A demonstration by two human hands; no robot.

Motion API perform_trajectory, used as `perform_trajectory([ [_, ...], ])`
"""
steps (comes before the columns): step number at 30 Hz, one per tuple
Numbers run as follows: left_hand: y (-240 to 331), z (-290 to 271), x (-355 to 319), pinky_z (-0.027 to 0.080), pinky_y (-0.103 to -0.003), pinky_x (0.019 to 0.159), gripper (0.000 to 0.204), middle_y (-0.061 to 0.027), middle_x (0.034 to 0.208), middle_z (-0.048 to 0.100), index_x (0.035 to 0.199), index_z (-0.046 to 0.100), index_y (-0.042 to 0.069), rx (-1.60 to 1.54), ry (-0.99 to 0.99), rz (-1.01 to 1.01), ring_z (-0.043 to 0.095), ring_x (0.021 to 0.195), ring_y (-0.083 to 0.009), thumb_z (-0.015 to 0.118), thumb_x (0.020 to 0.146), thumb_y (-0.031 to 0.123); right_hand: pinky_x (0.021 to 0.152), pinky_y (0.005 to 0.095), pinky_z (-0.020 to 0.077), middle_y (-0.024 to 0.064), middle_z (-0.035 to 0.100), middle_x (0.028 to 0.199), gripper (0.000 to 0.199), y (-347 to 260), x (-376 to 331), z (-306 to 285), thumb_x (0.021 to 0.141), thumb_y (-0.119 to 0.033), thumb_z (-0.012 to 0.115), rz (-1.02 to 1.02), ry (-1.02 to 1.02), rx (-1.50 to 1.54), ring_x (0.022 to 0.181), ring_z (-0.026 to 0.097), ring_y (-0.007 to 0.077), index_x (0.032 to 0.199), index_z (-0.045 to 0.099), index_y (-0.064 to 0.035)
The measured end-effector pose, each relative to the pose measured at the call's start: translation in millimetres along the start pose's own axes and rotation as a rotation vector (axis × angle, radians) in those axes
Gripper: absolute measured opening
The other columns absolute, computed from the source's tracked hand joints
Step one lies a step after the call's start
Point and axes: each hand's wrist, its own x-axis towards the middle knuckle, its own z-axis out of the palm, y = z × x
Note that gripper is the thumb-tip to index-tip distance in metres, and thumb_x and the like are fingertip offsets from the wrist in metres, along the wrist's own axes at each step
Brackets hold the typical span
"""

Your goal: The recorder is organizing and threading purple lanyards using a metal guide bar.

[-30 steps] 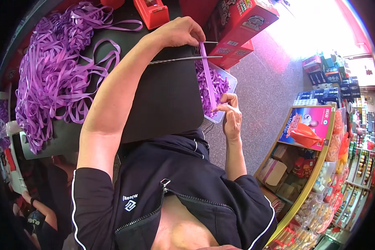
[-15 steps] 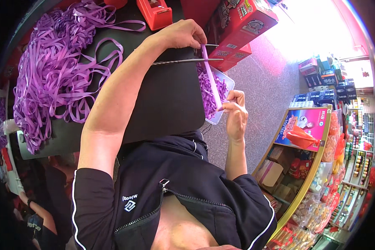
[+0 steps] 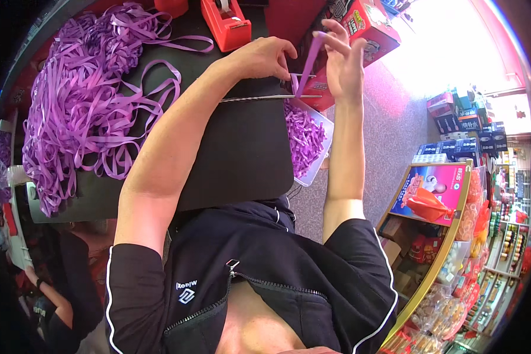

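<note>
A purple ribbon [image 3: 310, 65] loops around a thin metal rod [image 3: 259, 98] that sticks out past the edge of the black table. Beside a second, shorter rod [image 3: 304, 75], my left hand [image 3: 264, 58] is closed in a pinch on the ribbon near the loop. My right hand [image 3: 343, 68] is raised beyond the rods, the ribbon's upper end caught at its fingertips and the thumb held apart. Under the rods hangs or stands a clear plastic bin [image 3: 323, 154] full of short purple ribbon pieces [image 3: 304, 138].
A large tangled heap of purple ribbon [image 3: 88, 100] covers the left of the black table [image 3: 236, 159]. An orange tape dispenser [image 3: 233, 29] and red boxes [image 3: 369, 26] stand at the far side. To the right is a display counter [image 3: 430, 189]; another person's arm [image 3: 56, 298] shows lower left.
My right hand has moved up and away from above the bin to beyond the rods, carrying the ribbon's end. The ribbon now bends around the rod. My left hand stays near the rods.
</note>
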Motion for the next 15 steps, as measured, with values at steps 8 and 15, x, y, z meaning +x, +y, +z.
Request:
perform_trajectory([
  [8,2.8,-1.0,-1.6,0.042,-0.033,0.063,0.037,-0.006,0.073,0.055,0.086,0.047,0.003,0.063,0.067,0.001,0.054,0.07,-0.0178,0.074,0.065,0.017,0.099,0.0304,0.0271,0.0047,0.046,0.131,0.068,66.1,9.2,-25.3,0.1,-0.046,0.02,0.341,-0.037,-0.069,0.117,0.04,0.0151,0.101,0.066,0.0045],
  [15,1.2,-2.1,-2.3,0.041,-0.032,0.063,0.037,-0.0054,0.072,0.054,0.086,0.046,0.003,0.059,0.053,-0.031,0.053,0.069,-0.0179,0.073,0.066,0.017,0.092,0.0307,0.0415,0.0085,0.057,0.119,0.063,89.8,-9.1,-26.0,0.099,-0.048,0.024,0.623,0.05,0.03,0.102,0.055,0.0166,0.119,0.055,0.0024],
])
